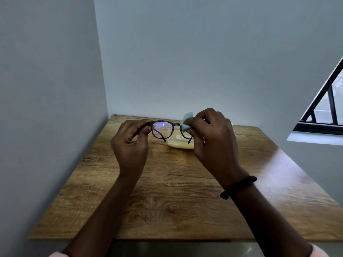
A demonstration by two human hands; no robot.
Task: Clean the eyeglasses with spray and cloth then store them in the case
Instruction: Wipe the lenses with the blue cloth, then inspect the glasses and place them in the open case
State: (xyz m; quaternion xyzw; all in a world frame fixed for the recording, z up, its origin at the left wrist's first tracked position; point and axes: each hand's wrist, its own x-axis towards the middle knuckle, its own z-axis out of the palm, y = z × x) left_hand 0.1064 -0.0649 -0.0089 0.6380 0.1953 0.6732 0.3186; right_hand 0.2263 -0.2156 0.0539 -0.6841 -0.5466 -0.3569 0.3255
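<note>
Your left hand [130, 145] pinches the glasses [176, 124] at one corner, right hand [215, 143] pinches the cloth [187, 115] over a lens [186, 134]; wipe lightly, hold everything steady.

The eyeglasses [174, 125] are framed in what looks like dark, matt plastic. The lenses [162, 129] are clear and glossy, and a bright reflection is carried on one. The cloth [187, 118] is seen as soft, pale blue fabric with a fuzzy edge. The table [167, 191] is finished in grained wood with a slight sheen. The case [181, 144] appears smooth and pale. The wristband [239, 185] is matt black.
</note>
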